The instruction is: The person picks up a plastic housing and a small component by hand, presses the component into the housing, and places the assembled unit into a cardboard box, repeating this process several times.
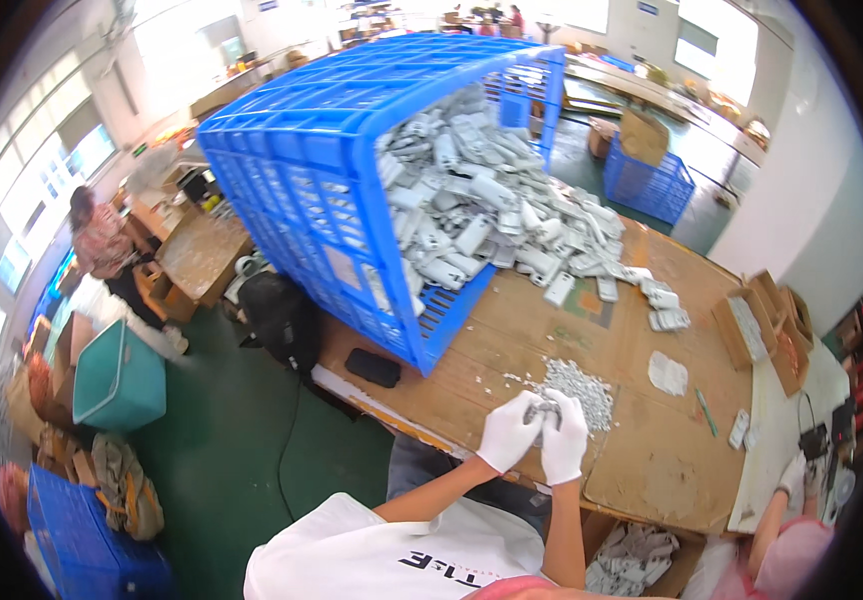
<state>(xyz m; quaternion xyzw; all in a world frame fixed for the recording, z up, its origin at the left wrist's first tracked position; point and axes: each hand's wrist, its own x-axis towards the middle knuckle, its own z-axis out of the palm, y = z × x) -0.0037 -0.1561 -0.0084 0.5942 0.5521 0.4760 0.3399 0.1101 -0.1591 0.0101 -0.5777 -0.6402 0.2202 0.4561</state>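
White shirt (352, 545), forearms (437, 490) angled toward the small heap (584, 390), left hand (510, 432) and right hand (564, 440) meeting beside it, pinching a grey part (549, 406).

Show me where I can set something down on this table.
Bare table lies between the small white pieces, thin green tool and front edge; another patch separates the black object from the left hand. Crowded: inside the blue crate, heaped with white casings.
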